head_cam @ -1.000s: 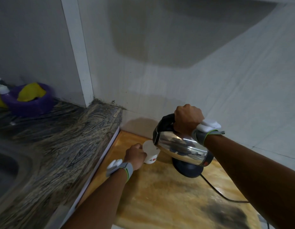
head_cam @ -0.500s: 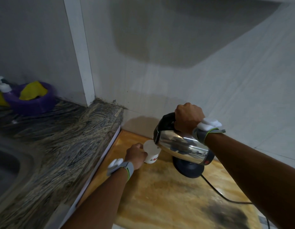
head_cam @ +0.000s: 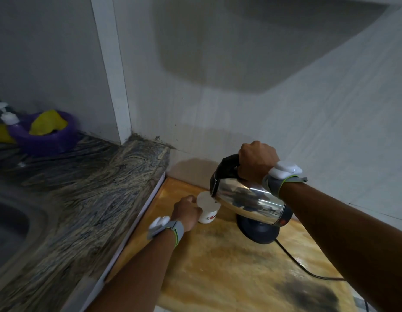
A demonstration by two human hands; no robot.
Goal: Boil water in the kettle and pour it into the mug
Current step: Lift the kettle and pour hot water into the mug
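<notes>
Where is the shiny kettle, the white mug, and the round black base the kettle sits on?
kettle (head_cam: 249,199), head view, on its shiny steel side.
mug (head_cam: 209,214), head view, on its white outer wall.
base (head_cam: 258,231), head view, on its dark top edge.

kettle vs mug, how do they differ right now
The kettle is shiny steel with a black handle; the mug is white with a red mark. The kettle is lifted off its base and tilted, spout over the mug; the mug stands upright on the wooden surface. The right hand grips the kettle's handle; the left hand holds the mug. Both are hand-held.
</notes>
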